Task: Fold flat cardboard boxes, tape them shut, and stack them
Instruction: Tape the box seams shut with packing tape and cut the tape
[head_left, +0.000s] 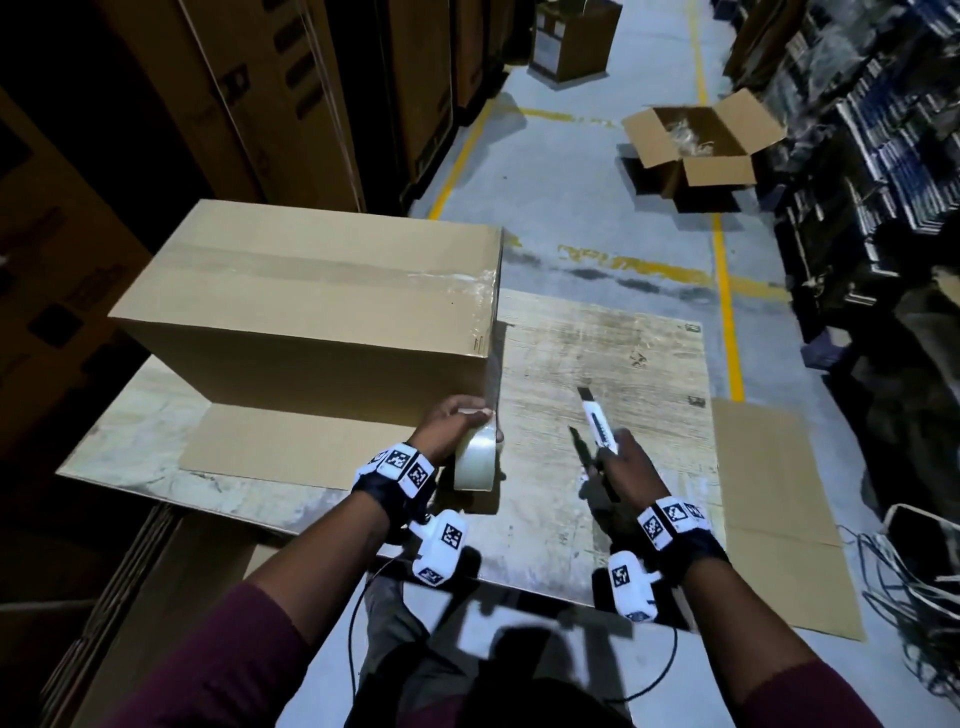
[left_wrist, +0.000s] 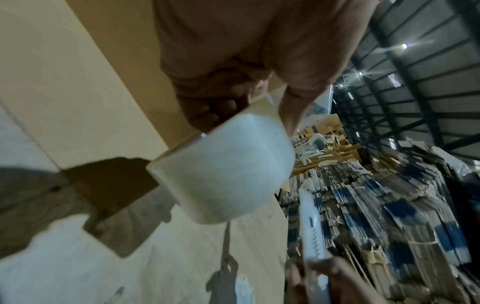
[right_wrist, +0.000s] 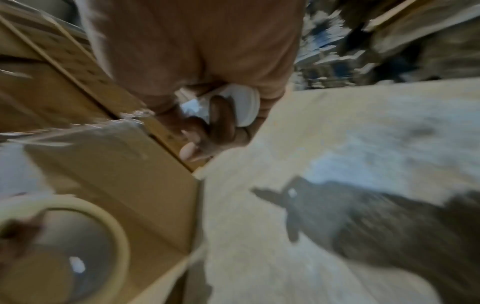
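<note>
A closed cardboard box (head_left: 322, 291) with clear tape along its top seam stands on the worn table (head_left: 597, 353), at its left half. My left hand (head_left: 457, 421) grips a roll of clear tape (head_left: 475, 460) at the box's near right corner; a strip of tape runs from the roll up the box's right edge. The roll (left_wrist: 223, 170) fills the left wrist view. My right hand (head_left: 623, 462) holds a white utility knife (head_left: 597, 421) over the table, blade pointing away, a short way right of the roll. The knife (right_wrist: 241, 105) shows in the right wrist view.
A flat cardboard sheet (head_left: 779, 509) hangs off the table's right end. An open box (head_left: 696, 140) sits on the floor ahead right, by yellow floor lines. Tall stacked cartons (head_left: 260, 93) line the left; racks of bundled flat stock (head_left: 883, 156) line the right. Cables (head_left: 914, 582) lie at right.
</note>
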